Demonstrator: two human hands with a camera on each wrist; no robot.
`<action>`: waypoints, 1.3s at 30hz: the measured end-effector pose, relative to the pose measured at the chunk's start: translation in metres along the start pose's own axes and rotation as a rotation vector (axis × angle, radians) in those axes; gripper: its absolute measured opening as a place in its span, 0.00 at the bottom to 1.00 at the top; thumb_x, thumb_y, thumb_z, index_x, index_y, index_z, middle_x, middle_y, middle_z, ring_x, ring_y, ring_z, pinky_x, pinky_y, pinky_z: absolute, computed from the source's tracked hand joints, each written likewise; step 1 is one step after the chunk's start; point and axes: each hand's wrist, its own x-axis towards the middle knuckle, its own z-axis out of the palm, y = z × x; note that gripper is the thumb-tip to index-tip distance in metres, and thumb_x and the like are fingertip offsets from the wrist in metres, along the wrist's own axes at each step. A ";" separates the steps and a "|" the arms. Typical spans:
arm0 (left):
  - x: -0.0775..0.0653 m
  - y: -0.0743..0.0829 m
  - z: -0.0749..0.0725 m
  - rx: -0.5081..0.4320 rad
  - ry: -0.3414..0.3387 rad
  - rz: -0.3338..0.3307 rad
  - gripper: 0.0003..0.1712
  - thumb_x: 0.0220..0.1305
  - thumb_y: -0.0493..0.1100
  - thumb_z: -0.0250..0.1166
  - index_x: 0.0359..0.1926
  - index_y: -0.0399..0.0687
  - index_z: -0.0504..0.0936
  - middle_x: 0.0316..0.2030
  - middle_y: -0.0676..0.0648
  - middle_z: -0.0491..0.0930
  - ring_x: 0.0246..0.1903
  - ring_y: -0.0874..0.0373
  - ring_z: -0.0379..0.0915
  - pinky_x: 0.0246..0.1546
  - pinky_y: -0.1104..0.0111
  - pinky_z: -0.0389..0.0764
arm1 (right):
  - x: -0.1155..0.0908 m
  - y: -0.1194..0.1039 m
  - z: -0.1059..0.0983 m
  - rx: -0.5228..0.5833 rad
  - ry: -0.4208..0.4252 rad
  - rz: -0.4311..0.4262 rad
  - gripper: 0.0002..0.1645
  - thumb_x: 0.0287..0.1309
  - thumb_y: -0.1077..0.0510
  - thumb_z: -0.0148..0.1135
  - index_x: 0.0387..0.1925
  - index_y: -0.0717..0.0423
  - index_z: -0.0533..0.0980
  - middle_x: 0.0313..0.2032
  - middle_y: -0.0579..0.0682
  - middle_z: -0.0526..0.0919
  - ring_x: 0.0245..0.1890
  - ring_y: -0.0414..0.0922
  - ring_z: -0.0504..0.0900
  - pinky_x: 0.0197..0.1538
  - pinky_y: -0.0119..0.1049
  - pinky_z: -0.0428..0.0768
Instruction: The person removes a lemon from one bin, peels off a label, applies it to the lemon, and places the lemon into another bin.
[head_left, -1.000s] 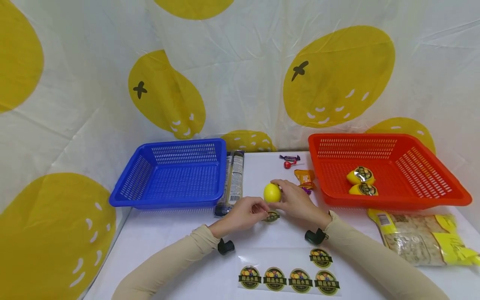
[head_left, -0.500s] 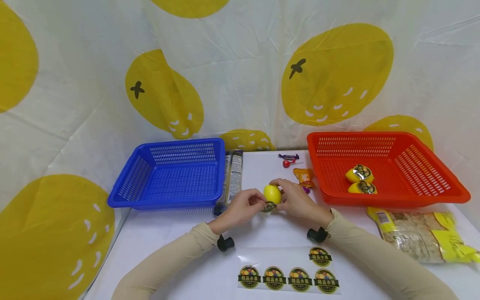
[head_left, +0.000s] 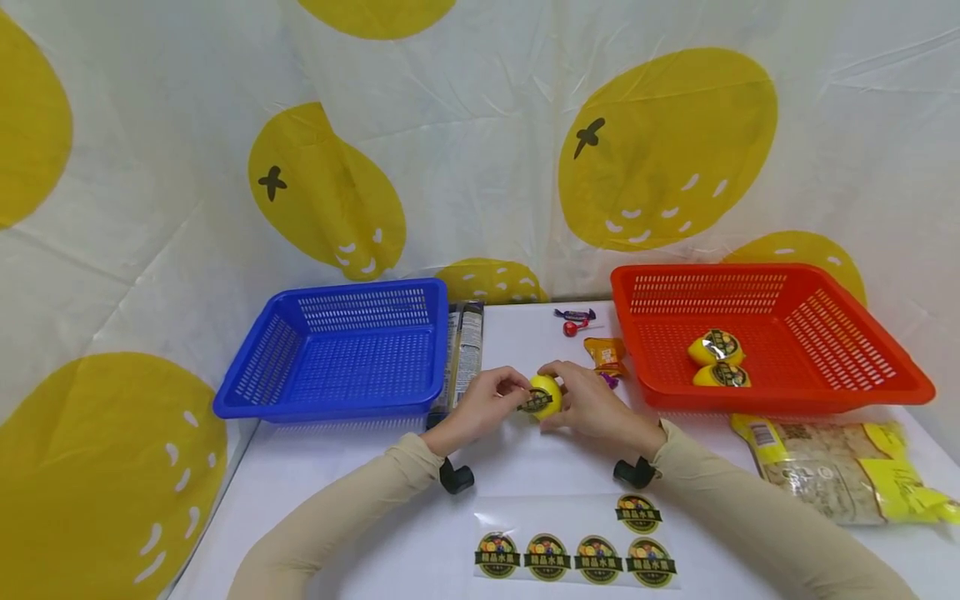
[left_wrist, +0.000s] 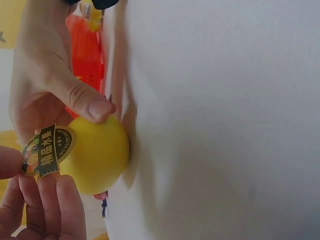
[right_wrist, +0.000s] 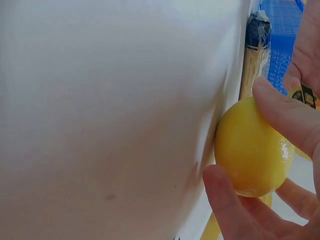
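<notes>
Above the white table (head_left: 360, 500), my right hand (head_left: 572, 393) grips a yellow lemon (head_left: 547, 393), thumb and fingers curled round it. My left hand (head_left: 512, 395) pinches a round dark fruit sticker (head_left: 536, 402) and holds it against the lemon's left side. In the left wrist view the sticker (left_wrist: 48, 150) lies partly on the lemon (left_wrist: 97, 155), its outer edge between my left fingers (left_wrist: 50, 200). The right wrist view shows the lemon (right_wrist: 252, 147) held just above the tabletop.
A blue basket (head_left: 322, 408) stands at left with a noodle pack (head_left: 465, 350) beside it. At right a red basket (head_left: 772, 398) holds two stickered lemons (head_left: 716, 348). Nearby lie a sticker sheet (head_left: 573, 554) at the front, a snack bag (head_left: 840, 471) and candies (head_left: 576, 315).
My left hand has raised the sticker from below the lemon up onto its left side. The lemon has sunk slightly in my right hand.
</notes>
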 end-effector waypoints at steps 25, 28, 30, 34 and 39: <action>0.018 0.002 0.012 0.000 0.027 -0.027 0.09 0.64 0.38 0.70 0.46 0.43 0.86 0.39 0.44 0.86 0.34 0.65 0.76 0.38 0.76 0.78 | -0.005 -0.004 0.001 -0.046 0.005 -0.033 0.46 0.39 0.51 0.87 0.61 0.51 0.72 0.52 0.50 0.80 0.39 0.43 0.75 0.42 0.33 0.77; 0.019 0.003 0.013 0.018 0.032 -0.030 0.09 0.65 0.38 0.70 0.46 0.43 0.86 0.39 0.44 0.87 0.34 0.65 0.76 0.37 0.76 0.77 | -0.006 -0.003 0.001 -0.045 0.010 -0.035 0.46 0.39 0.51 0.87 0.60 0.51 0.72 0.52 0.50 0.81 0.40 0.43 0.76 0.42 0.33 0.77; 0.019 0.003 0.014 0.023 0.035 -0.031 0.09 0.64 0.38 0.70 0.45 0.43 0.86 0.39 0.43 0.87 0.33 0.65 0.76 0.37 0.76 0.78 | -0.005 -0.003 0.001 -0.051 0.011 -0.038 0.46 0.39 0.51 0.87 0.61 0.51 0.72 0.53 0.50 0.81 0.42 0.44 0.76 0.44 0.33 0.78; 0.020 0.001 0.014 0.026 0.044 -0.044 0.09 0.64 0.39 0.71 0.45 0.44 0.87 0.38 0.44 0.87 0.33 0.65 0.77 0.36 0.77 0.78 | -0.005 -0.002 0.001 -0.044 0.010 -0.036 0.46 0.39 0.51 0.87 0.61 0.51 0.72 0.54 0.50 0.81 0.44 0.45 0.77 0.45 0.34 0.79; 0.022 -0.001 0.015 0.031 0.060 -0.058 0.10 0.63 0.41 0.72 0.44 0.44 0.87 0.37 0.45 0.87 0.32 0.65 0.77 0.35 0.76 0.78 | -0.005 -0.002 0.001 -0.030 0.007 -0.031 0.46 0.39 0.51 0.87 0.60 0.50 0.72 0.54 0.50 0.81 0.46 0.45 0.77 0.47 0.36 0.79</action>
